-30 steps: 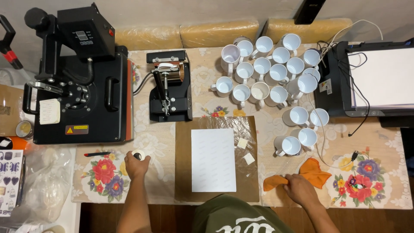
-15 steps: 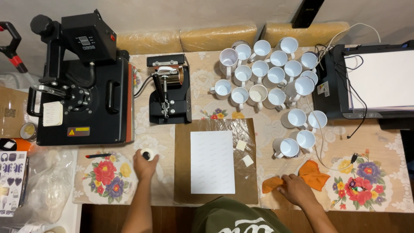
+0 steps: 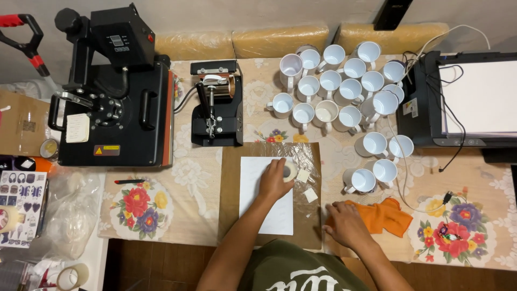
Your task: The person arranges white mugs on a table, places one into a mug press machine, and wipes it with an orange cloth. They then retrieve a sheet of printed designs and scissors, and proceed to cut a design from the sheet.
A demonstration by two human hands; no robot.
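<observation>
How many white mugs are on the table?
19 mugs: fifteen packed between the mug press and the printer, four looser below them, above the orange cloth. The tight cluster may hide another.

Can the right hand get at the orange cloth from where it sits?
Probably yes: the right hand rests on the table right beside the orange cloth, seemingly touching its left edge, with nothing between them.

**Surfaces and materials on the tabletop**

The small roll of clear glossy tape sits on a matt white paper sheet, over dull brown kraft paper. The soft orange cloth looks crumpled. The white ceramic mugs shine smoothly. The black heat press is matt-painted metal. A lacy floral tablecloth covers the tabletop.
</observation>
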